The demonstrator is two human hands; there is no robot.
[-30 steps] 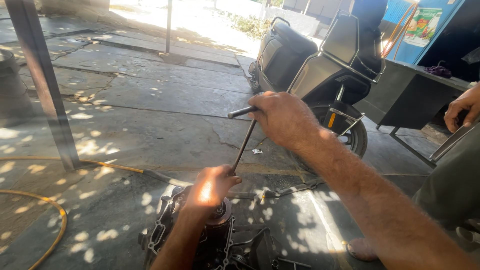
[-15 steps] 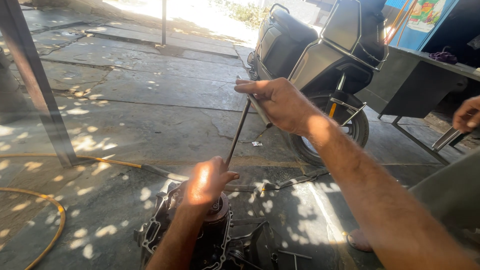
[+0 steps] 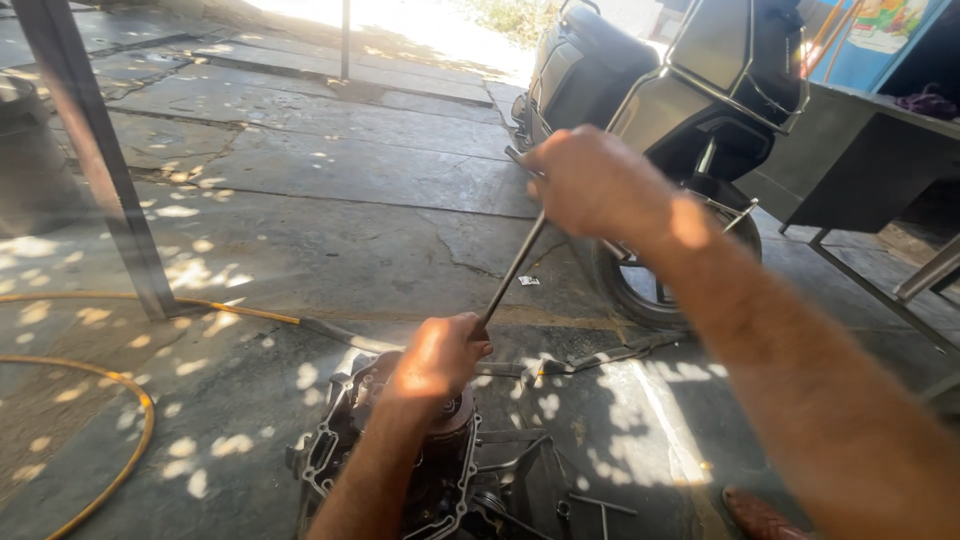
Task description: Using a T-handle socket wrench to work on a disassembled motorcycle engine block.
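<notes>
Right hand (image 3: 600, 185): fingers closed around the top end of a long metal rod (image 3: 512, 270), held up in front of the scooter.
Left hand (image 3: 435, 362): fingers curled about the lower end of the rod, pressed down on the engine case.
Rod: slanted, running from the right hand down to the left hand; T-shaped at the top.
Engine case (image 3: 420, 480): an open, dark metal housing laid on the floor at bottom centre; round parts are seen inside, partly hidden by the left hand.
Floor (image 3: 330, 220): grey cracked concrete slabs, dappled with sun spots.
Hose (image 3: 120, 400): yellow, curved across the floor at left.
Post (image 3: 100, 170): dark metal, stood upright at left.
Scooter (image 3: 660, 90): dark, parked just behind the right hand, its wheel partly hidden by the forearm.
Bench (image 3: 870, 160): dark metal, at right.
Sign (image 3: 885, 20): a coloured poster on a blue wall, top right.
Shoe (image 3: 760, 515): brown, seen at bottom right.
</notes>
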